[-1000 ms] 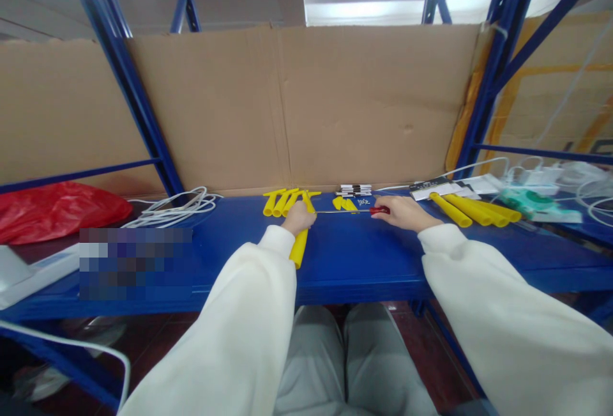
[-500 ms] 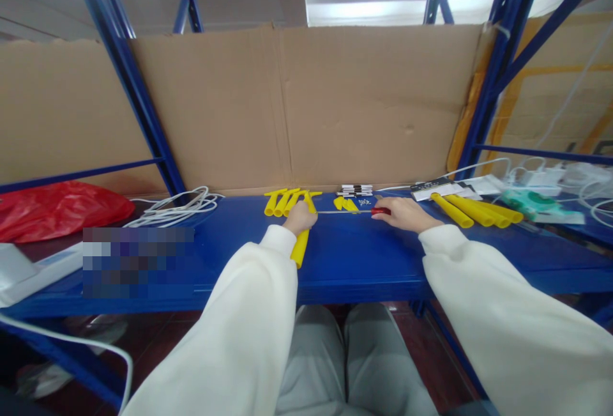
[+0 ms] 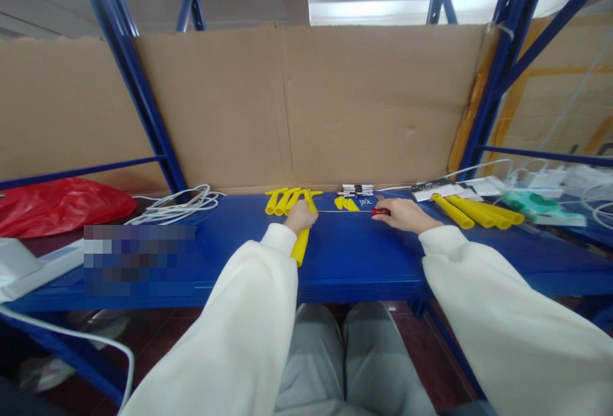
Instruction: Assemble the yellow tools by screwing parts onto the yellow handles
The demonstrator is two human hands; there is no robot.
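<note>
My left hand (image 3: 300, 216) is wrapped round a yellow plastic tube with a crosspiece at its far end (image 3: 299, 250), holding it against the blue shelf. A red-handled screwdriver (image 3: 380, 211) is in my right hand (image 3: 403, 214), its long thin shaft pointing left to the tube at my left fingers. Whether the tip sits in a screw is too small to tell. Several like yellow pieces (image 3: 278, 202) lie just left of my left hand. Small flat yellow parts (image 3: 347, 203) and a little heap of screws (image 3: 365, 202) lie beyond the shaft.
Black-and-white strips (image 3: 355, 190) are stacked at the back before a cardboard wall (image 3: 373, 103). More yellow tubes (image 3: 479, 211) lie right, near a green item (image 3: 534, 202) and white cables. At left are a coiled white cable (image 3: 184, 205) and a red bag (image 3: 62, 207).
Both hands keep their hold on the tube and the screwdriver, almost in the same place. The whole view has shifted very slightly.
</note>
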